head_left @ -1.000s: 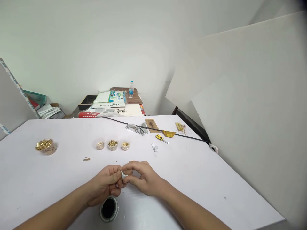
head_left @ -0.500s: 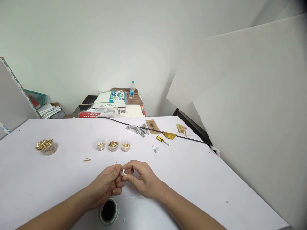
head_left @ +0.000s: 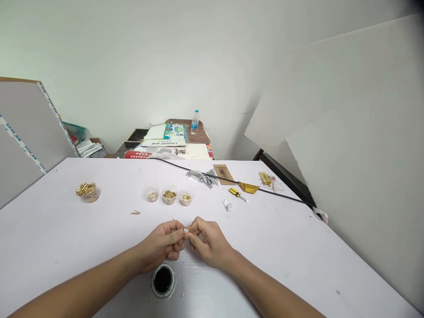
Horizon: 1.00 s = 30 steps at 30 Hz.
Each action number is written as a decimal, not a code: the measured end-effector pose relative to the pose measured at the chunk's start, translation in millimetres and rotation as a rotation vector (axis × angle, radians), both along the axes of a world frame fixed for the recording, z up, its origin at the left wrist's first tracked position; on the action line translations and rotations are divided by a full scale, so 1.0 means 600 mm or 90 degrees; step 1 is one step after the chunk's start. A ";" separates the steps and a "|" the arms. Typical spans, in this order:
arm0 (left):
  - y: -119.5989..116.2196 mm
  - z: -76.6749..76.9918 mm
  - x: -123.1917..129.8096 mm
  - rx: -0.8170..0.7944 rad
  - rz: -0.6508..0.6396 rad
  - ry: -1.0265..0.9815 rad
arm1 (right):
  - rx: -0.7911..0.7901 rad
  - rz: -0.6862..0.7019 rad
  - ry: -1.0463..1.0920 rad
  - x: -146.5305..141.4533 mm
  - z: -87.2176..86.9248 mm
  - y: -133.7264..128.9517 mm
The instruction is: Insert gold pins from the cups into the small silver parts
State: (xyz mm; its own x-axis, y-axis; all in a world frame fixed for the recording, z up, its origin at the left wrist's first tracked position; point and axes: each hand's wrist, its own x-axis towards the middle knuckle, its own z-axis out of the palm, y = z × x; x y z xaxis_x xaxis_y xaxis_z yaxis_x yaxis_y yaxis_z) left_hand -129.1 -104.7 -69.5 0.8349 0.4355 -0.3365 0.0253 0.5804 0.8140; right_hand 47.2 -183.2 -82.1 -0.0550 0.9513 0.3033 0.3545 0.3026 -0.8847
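Over the near middle of the white table (head_left: 109,256), both hands meet at a small white piece (head_left: 186,230), mostly hidden by fingertips, so its kind is unclear. My left hand (head_left: 162,243) pinches it from the left with thumb and forefinger. On the other side, my right hand (head_left: 212,245) is closed on it too, thumb below and fingers curled above. A round container (head_left: 163,281) with a pale rim and black inside stands just below my left hand. Two or so thin brass pins (head_left: 135,212) lie beyond that hand.
Three small clear cups of brass parts (head_left: 169,198) stand in a row. Farther left is a bigger cup of long brass pins (head_left: 88,193). A yellow-black screwdriver (head_left: 238,194), crumpled paper (head_left: 227,205) and a black cable (head_left: 281,194) lie right; a bottle (head_left: 194,123) stands behind.
My head view has turned left, so everything sits farther right in the picture. My fingers have closed in on the white piece, which looked ring-like and shows less now.
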 end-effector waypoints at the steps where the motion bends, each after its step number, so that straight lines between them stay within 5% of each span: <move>1: 0.000 0.000 0.000 -0.005 0.008 0.004 | 0.019 -0.004 -0.013 0.001 -0.003 0.002; 6: 0.001 -0.009 0.004 0.008 0.055 0.023 | 0.163 -0.039 -0.130 0.004 -0.004 0.012; 17: -0.009 -0.019 0.007 0.048 0.017 0.009 | 0.181 -0.014 -0.173 -0.011 -0.004 0.002; 22: -0.008 -0.025 0.008 0.010 0.049 0.001 | 0.255 -0.149 -0.054 0.011 -0.007 0.010; 25: -0.009 -0.028 0.007 0.020 0.040 0.016 | 0.209 -0.237 0.026 0.033 0.003 0.013; 30: -0.011 -0.027 0.006 0.046 0.008 0.028 | 0.118 -0.359 -0.103 0.073 0.029 0.018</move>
